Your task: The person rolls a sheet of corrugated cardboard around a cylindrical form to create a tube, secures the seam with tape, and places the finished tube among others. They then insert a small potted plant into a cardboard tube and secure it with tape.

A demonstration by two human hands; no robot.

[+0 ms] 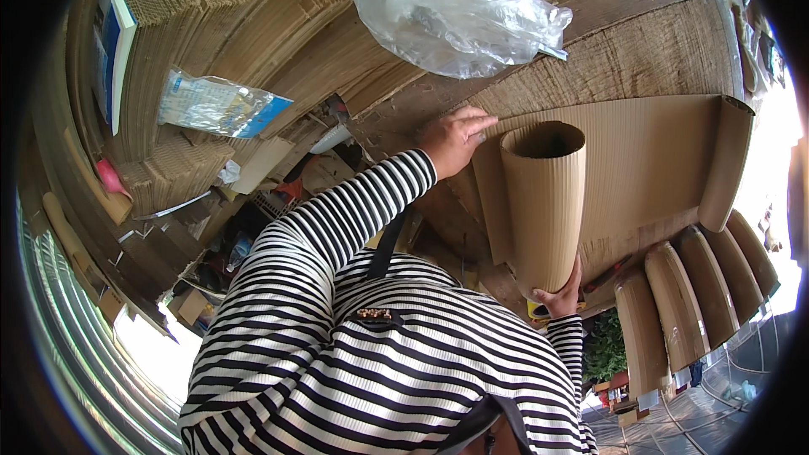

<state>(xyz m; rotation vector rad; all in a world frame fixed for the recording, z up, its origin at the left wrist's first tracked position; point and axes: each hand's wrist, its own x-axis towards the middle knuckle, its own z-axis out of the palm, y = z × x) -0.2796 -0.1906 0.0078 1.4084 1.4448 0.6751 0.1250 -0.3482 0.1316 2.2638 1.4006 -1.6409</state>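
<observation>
A brown, ribbed cardboard tube (546,211), its visible far end open and round, sits toward the left of a matching cardboard sheet (649,152), whose right end curls.

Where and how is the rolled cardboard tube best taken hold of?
The cardboard tube is probably best gripped at its open rim, from the left, thumb inside, fingers outside: that end is hollow and uncovered, its wall looks thin, and the left hand is nearby. The right hand holds the opposite end.

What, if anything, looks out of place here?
The clear plastic sheeting stands out: it lies in a loose, crumpled heap beyond the left hand, while the cardboard stacks beside it are tightly layered.
</observation>
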